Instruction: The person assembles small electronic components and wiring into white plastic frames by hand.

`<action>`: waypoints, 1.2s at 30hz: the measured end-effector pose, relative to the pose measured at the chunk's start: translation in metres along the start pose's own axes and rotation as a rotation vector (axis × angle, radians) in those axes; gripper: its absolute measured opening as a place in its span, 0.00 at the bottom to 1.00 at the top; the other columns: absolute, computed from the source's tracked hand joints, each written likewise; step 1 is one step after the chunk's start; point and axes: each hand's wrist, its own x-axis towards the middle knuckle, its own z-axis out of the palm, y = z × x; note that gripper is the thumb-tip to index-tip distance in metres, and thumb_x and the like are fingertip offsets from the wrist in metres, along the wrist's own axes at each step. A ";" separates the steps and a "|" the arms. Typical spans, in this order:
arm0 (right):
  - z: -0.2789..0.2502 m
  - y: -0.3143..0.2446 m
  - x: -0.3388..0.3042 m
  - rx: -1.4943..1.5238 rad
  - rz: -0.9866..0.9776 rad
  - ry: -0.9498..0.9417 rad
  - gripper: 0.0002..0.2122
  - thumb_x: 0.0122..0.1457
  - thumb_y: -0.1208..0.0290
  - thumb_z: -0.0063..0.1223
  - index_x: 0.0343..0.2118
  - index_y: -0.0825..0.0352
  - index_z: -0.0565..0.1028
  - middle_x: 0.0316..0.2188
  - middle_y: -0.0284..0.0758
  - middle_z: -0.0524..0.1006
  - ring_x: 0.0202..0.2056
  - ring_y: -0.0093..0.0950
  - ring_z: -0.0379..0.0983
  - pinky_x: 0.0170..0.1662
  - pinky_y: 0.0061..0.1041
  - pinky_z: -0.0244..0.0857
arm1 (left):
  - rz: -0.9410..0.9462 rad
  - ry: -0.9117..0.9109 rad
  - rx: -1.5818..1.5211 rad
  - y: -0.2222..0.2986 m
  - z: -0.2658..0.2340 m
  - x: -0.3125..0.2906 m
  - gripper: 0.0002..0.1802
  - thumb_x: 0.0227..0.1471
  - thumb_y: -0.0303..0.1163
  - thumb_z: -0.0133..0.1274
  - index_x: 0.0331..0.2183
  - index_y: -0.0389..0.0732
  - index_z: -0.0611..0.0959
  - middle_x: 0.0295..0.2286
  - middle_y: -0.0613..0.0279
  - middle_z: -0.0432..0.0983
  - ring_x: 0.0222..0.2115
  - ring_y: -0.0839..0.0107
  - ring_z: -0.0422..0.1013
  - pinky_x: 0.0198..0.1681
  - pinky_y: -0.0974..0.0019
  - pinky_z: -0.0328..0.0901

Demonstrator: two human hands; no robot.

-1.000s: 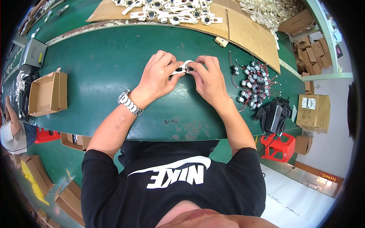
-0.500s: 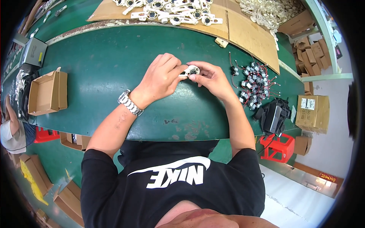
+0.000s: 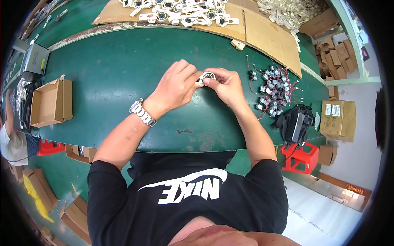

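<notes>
While the left hand (image 3: 174, 85) is pinching the small white round part (image 3: 206, 77) to steady it just above the green table (image 3: 102, 74), the right hand (image 3: 225, 84) is clamping its fingertips on it too, probably so it's not slipping.

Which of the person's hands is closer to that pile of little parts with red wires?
The right hand. It is just to the left of the pile of small wired parts; the left hand lies further off, beyond the right. Both hold a small white ring-shaped part.
</notes>
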 end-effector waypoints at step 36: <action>-0.004 -0.026 0.010 0.251 0.029 -0.139 0.12 0.68 0.67 0.61 0.49 0.69 0.80 0.29 0.24 0.78 0.26 0.11 0.69 0.26 0.13 0.60 | -0.278 0.140 0.099 -0.001 -0.004 -0.001 0.47 0.49 0.37 0.72 0.66 0.41 0.68 0.50 0.47 0.72 0.50 0.47 0.71 0.52 0.53 0.70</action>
